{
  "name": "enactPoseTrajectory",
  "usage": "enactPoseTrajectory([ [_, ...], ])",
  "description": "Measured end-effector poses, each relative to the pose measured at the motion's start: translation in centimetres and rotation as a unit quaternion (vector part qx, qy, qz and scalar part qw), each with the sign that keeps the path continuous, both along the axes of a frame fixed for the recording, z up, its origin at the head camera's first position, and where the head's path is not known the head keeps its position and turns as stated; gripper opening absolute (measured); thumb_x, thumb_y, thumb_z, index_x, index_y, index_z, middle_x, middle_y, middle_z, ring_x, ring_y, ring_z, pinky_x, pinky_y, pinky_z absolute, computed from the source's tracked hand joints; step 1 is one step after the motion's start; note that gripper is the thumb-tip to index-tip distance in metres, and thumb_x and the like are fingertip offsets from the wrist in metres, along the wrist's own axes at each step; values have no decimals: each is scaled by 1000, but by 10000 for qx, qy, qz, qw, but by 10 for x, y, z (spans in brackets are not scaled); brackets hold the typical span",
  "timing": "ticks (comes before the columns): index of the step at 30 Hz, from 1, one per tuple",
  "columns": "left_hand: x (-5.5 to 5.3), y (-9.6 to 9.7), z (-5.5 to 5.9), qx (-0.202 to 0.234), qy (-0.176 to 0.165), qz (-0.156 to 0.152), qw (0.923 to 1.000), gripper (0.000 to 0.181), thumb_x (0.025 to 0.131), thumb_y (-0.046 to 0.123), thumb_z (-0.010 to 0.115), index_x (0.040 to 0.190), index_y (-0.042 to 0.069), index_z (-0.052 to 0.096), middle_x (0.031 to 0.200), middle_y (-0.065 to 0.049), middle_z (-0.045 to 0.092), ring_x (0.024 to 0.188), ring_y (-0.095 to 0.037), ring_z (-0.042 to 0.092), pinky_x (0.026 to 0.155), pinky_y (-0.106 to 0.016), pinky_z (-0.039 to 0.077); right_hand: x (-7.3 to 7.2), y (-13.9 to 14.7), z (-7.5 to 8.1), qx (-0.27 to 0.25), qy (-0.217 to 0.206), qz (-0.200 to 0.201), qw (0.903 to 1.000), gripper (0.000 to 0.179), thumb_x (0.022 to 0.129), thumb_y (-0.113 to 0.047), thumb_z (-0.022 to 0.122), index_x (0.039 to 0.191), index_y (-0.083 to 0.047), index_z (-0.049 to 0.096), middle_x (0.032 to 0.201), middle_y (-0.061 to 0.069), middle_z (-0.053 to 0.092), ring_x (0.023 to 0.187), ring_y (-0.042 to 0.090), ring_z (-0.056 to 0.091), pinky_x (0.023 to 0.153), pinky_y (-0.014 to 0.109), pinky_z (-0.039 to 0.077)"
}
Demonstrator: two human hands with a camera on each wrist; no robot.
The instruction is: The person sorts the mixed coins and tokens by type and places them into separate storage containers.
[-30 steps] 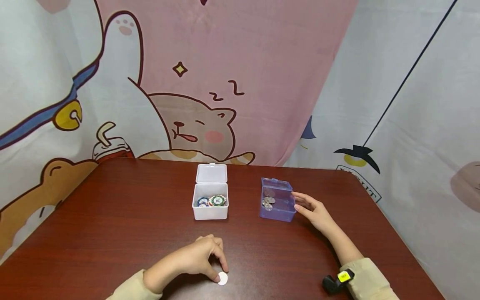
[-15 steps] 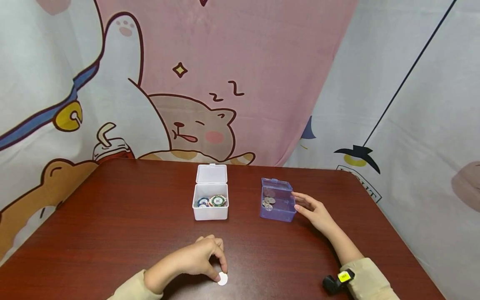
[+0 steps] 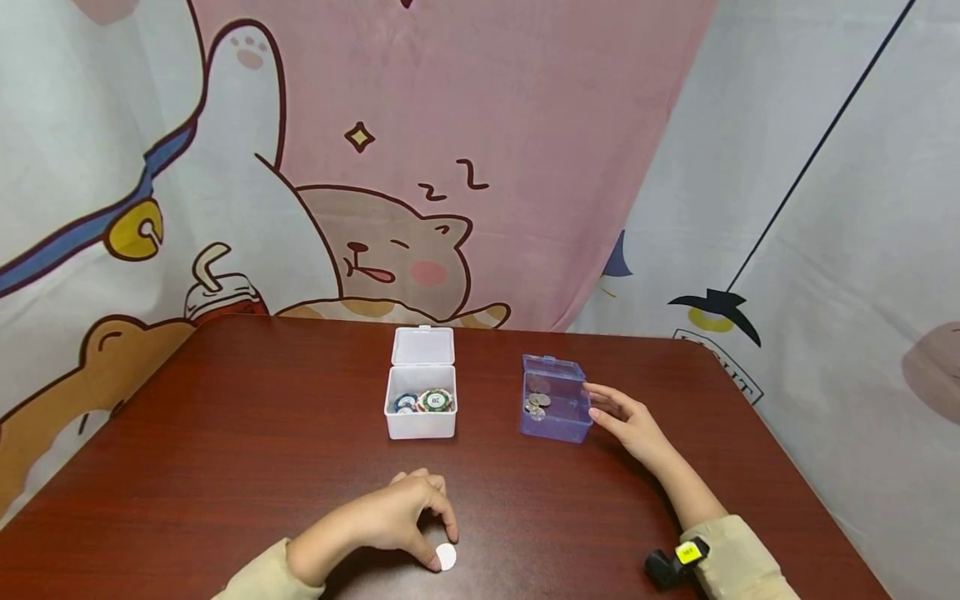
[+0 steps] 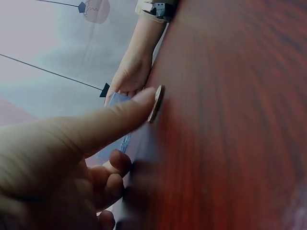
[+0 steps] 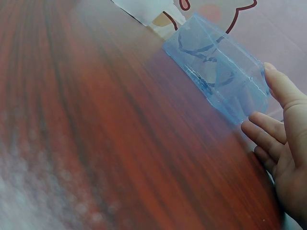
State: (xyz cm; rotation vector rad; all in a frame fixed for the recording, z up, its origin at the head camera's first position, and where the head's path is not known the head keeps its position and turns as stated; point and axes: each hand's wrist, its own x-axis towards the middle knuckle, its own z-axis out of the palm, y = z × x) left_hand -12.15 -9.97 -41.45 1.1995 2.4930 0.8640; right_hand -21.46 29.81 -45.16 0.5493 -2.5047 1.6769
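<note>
Near the table's front, my left hand [image 3: 401, 512] curls thumb and index finger at the edges of a small pale round coin [image 3: 447, 557]. The thumb tip lies against the coin [image 4: 157, 103] in the left wrist view, which shows the coin nearly edge-on; the index finger is hidden there. My right hand [image 3: 633, 425] rests its fairly straight fingers against the right side of a clear blue box [image 3: 558, 427]. Its thumb [image 5: 277, 79] is at the box's edge in the right wrist view. Several silvery coins [image 3: 537, 405] lie inside this box, whose lid is raised.
Left of the blue box stands a white box [image 3: 422, 427] with its lid up and several poker chips [image 3: 435, 402] inside. The brown table [image 3: 225, 450] ends at a printed curtain [image 3: 585, 125] behind the boxes.
My left index fingertip has shifted slightly away from the thumb, and the coin has moved a hair to the right. My right hand and both boxes keep their places.
</note>
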Motion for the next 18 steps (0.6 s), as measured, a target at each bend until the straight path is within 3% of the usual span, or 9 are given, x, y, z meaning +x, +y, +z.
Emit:
enactPoseTrajectory([
  [8,2,1,2,-133,149,11,9998,22,58,23,89,70,29,71,79,22,46,81,2,35,75,-25,26,0,0,1,-18,-62,-40,10000,46,94,-13,62,138,-5,50,130,21,55,118,37,52,85,20,46],
  [12,4,3,2,-36,109,31,9999,23,60,23,88,76,31,73,78,20,45,80,0,36,73,-26,26,3,-1,3,-13,-120,-53,9999,47,94,-10,62,138,-2,49,130,23,54,118,39,51,84,19,46],
  [18,8,8,0,64,151,-208,9996,31,57,26,90,83,33,75,78,20,44,81,2,35,73,-23,26,13,-10,23,43,-104,-16,9999,45,94,-8,61,136,3,49,128,28,53,117,45,50,84,19,46],
])
